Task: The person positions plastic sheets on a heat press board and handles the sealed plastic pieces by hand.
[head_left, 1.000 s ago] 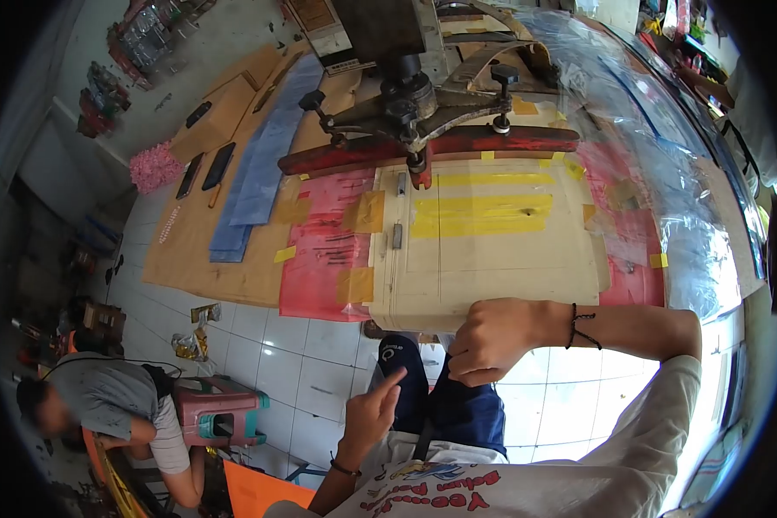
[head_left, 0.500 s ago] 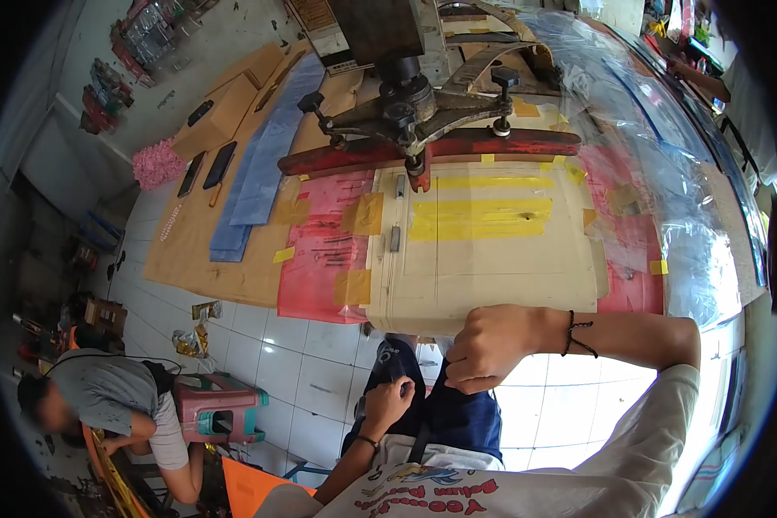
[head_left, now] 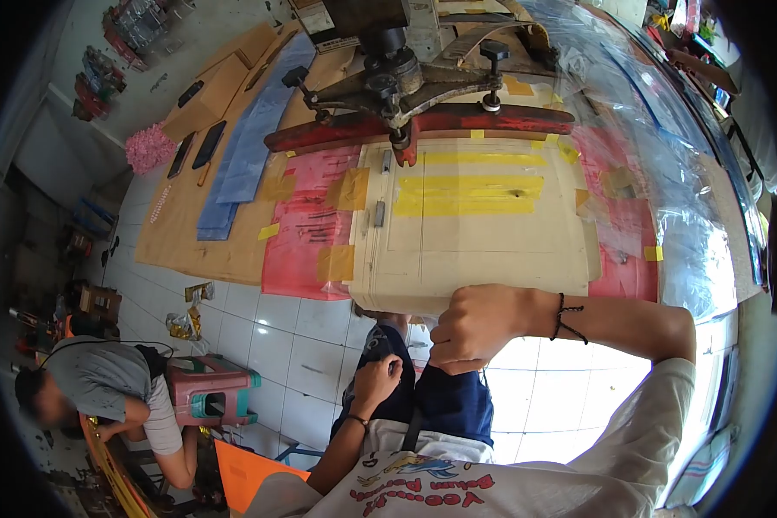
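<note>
My right hand (head_left: 475, 328) is closed at the front edge of the cream board (head_left: 492, 259), its wrist wearing a dark cord; nothing can be made out inside the fist. Over my thigh, my left hand (head_left: 377, 380) has its fingers curled, and what they hold, if anything, is hidden. Yellow tape strips (head_left: 466, 196) cross the board, flanked by red sheets (head_left: 311, 237). Above the board's back edge is a red bar (head_left: 527, 118) under a black metal press arm (head_left: 393, 82).
Blue plastic sheets (head_left: 255, 142), a phone (head_left: 209, 144) and a cardboard box (head_left: 207, 95) lie on the left. Clear plastic (head_left: 691, 233) covers the right side. A seated person (head_left: 104, 375) bends beside a stool (head_left: 211, 388) at lower left. Another person's arm (head_left: 704, 71) shows at upper right.
My left hand has gone from a pointing finger to curled fingers and lowered onto the thigh. My right hand stays closed by the board edge. The whole view has shifted slightly.
</note>
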Motion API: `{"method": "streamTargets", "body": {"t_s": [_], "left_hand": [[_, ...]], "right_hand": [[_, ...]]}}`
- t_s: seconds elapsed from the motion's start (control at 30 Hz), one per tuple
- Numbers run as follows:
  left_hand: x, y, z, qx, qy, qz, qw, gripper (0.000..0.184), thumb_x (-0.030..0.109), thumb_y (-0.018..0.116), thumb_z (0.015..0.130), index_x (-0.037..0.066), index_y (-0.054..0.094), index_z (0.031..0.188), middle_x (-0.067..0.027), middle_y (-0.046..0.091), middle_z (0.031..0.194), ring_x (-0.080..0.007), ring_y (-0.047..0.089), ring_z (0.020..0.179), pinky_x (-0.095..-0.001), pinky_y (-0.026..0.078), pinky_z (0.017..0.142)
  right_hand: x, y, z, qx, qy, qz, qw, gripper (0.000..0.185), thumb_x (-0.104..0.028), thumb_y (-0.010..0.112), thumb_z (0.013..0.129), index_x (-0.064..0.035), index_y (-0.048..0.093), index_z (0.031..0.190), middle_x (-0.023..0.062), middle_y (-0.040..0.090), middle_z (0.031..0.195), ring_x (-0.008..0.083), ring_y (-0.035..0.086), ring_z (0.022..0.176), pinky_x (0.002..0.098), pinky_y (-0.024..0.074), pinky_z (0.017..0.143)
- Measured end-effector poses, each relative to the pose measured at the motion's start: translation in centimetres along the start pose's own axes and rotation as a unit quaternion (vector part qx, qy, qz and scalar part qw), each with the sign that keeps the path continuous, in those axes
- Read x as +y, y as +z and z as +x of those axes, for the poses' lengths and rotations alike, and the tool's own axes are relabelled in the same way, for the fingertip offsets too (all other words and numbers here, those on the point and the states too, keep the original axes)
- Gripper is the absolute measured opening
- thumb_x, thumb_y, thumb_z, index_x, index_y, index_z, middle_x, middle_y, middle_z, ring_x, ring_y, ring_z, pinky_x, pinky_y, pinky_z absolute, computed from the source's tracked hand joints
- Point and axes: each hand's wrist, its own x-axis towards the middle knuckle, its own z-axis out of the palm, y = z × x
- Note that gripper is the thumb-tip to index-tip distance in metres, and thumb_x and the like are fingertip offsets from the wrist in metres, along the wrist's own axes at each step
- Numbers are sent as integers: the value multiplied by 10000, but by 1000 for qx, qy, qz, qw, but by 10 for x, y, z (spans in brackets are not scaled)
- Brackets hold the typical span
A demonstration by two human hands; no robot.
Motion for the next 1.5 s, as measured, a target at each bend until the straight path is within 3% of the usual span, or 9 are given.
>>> {"method": "streamTargets", "body": {"t_s": [1.3,1.5], "left_hand": [[-8,5,22,16,17,43,999,182,348,665,923,189,721,990,-135,725,762,-362,713,727,-478,556,637],[-5,-2,33,23,33,50,998,174,342,667,919,188,716,984,-115,725,743,-352,713,707,-475,556,621]], "right_hand": [[-1,1,1,-6,19,-16,1000,272,-195,666,876,-103,528,660,5,533,590,179,597,521,326,479,465],[2,-9,10,129,51,-56,989,308,-163,732,850,-113,526,626,-9,481,586,180,526,545,330,429,491]]}}
